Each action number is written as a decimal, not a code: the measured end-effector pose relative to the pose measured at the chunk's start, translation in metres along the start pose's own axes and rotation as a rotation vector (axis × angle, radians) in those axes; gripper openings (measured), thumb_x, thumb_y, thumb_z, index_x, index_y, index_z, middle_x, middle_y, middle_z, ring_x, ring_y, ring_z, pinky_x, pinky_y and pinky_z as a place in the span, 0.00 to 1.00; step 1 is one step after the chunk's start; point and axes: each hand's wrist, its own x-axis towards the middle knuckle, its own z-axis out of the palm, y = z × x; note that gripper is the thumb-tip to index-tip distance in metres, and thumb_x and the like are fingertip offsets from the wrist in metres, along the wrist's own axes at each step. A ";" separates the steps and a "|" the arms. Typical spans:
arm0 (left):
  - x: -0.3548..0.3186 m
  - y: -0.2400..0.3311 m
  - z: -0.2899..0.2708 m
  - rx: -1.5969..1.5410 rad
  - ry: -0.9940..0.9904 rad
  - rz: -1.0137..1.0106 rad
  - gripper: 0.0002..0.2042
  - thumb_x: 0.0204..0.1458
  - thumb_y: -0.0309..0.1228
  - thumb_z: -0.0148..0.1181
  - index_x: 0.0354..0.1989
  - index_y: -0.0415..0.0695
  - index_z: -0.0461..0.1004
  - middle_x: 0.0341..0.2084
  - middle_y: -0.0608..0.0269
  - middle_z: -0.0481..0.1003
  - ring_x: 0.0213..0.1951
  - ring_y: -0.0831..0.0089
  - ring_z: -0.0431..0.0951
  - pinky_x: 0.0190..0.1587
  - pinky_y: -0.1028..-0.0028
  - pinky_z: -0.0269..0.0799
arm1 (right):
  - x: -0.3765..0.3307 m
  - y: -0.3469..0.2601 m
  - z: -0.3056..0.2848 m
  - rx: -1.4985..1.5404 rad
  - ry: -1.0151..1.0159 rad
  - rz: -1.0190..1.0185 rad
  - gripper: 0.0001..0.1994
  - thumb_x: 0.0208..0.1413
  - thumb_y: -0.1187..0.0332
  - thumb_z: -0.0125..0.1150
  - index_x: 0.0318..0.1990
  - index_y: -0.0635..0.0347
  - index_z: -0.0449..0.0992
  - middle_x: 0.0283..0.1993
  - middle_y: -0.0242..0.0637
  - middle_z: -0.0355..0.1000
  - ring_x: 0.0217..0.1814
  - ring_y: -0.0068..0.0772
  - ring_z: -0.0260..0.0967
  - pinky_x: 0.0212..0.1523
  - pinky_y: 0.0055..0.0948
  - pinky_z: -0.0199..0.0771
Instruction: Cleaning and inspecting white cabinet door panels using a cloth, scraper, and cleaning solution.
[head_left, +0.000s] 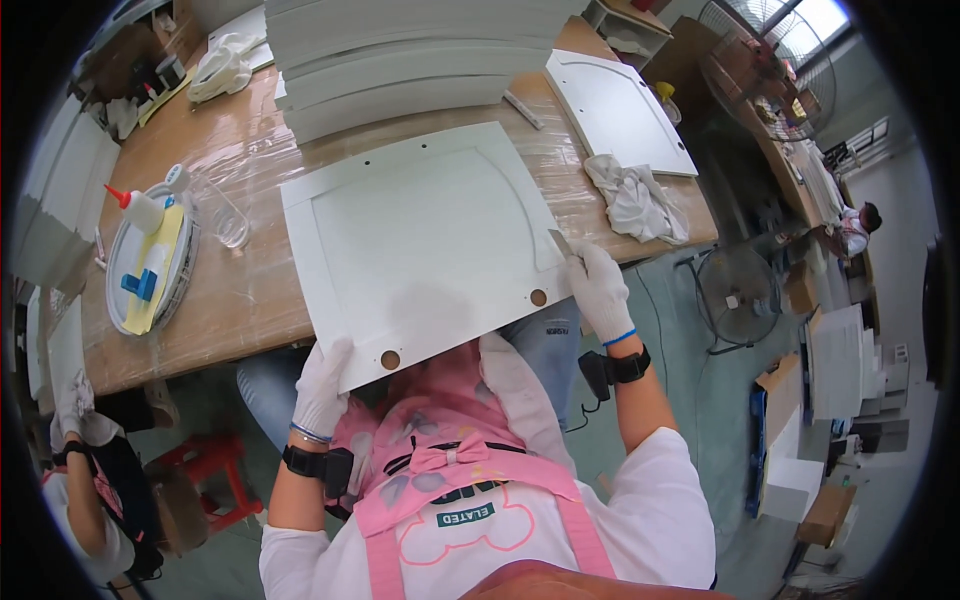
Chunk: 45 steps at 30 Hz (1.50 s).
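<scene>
Panel (425,240) overhangs table (255,290) front edge, L hand (322,390) pinching its near-L corner, R hand (600,292) gripping thin grey tool (560,241) (can't ID) at R edge; prob edge cleanup, next stroke wants firm L hold, light R pressure.

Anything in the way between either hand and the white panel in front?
Nothing visible beyond the gloves: the left hand holds the white panel by its near-left corner. The right hand, at its right edge, holds a small grey strip.

A red plastic stool (212,462) stands near a cardboard box (178,512); a black floor fan (738,290) stands at right.
</scene>
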 end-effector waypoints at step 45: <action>0.186 0.140 0.184 1.993 -0.142 1.008 0.29 0.52 0.43 0.62 0.64 0.55 0.65 0.39 0.54 0.73 0.42 0.55 0.76 0.42 0.59 0.74 | 0.102 0.031 0.052 0.704 -0.023 0.168 0.11 0.64 0.71 0.52 0.50 0.66 0.75 0.27 0.33 0.72 0.28 0.21 0.68 0.32 0.24 0.69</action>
